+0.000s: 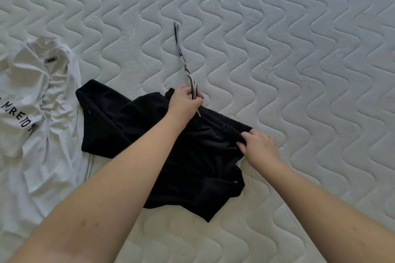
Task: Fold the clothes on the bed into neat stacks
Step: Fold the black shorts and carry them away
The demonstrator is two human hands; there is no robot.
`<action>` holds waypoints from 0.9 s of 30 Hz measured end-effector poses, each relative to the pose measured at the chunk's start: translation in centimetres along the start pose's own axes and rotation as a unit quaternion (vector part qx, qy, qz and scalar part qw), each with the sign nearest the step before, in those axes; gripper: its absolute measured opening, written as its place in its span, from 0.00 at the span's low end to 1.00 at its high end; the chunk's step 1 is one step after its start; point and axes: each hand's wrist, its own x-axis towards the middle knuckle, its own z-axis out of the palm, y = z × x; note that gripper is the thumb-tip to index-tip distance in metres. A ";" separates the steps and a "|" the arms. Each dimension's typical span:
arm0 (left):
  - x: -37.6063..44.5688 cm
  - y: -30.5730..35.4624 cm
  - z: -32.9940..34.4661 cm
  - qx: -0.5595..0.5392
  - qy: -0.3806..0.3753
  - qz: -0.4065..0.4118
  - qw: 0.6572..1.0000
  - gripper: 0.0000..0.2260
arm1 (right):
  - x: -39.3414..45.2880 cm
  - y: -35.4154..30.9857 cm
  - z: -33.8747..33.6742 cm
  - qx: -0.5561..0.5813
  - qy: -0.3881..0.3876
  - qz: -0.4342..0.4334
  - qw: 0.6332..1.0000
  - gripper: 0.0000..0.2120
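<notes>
My left hand point(184, 102) grips the drawstring point(181, 53) of the black shorts point(149, 134); my right hand point(257, 147) pinches their waistband edge. White shirt point(38, 100) lies left; bare mattress point(299, 49) lies beyond.

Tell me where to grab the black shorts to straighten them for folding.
Take the shorts by the elastic waistband, one grip at each end, from the far side. It is their only straight, firm edge; the rest lies crumpled.

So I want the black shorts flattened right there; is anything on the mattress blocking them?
Nothing visible does. The white T-shirt lies left of the black shorts; bare mattress surrounds the rest.
</notes>
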 end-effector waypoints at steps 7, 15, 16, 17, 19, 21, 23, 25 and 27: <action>-9.7 0.2 -4.2 -0.071 -0.194 0.108 0.972 0.16 | 0.6 -0.7 -0.5 0.028 -0.021 0.025 0.999 0.13; -14.9 -8.5 -5.5 0.515 -0.268 0.288 0.762 0.26 | 0.6 -0.8 -0.8 0.016 -0.032 0.018 0.999 0.14; -15.0 -8.9 -5.2 0.540 -0.272 0.318 0.730 0.27 | 0.6 -0.8 -0.8 0.015 -0.032 0.019 0.999 0.15; -15.0 -9.1 -4.9 0.551 -0.291 0.338 0.705 0.28 | 0.7 -0.8 -0.7 0.015 -0.030 0.020 0.999 0.15; -14.8 -9.2 -4.2 0.555 -0.335 0.358 0.672 0.29 | 0.8 -0.7 -0.6 0.014 -0.025 0.019 0.999 0.14; -13.9 -8.9 -3.9 0.525 -0.316 0.398 0.683 0.26 | 1.1 -0.7 -0.5 0.011 -0.023 0.016 1.000 0.14; -12.5 -8.5 -3.9 0.444 -0.239 0.429 0.750 0.20 | 1.3 -0.7 -0.5 0.011 -0.023 0.016 1.000 0.14; -10.7 -7.7 -3.4 0.359 -0.158 0.417 0.820 0.13 | 1.2 -0.6 -0.3 0.020 -0.014 0.012 1.000 0.14; -8.0 -6.8 -2.7 0.317 -0.077 0.370 0.870 0.07 | 1.2 -0.3 -0.2 0.042 -0.001 0.000 0.999 0.16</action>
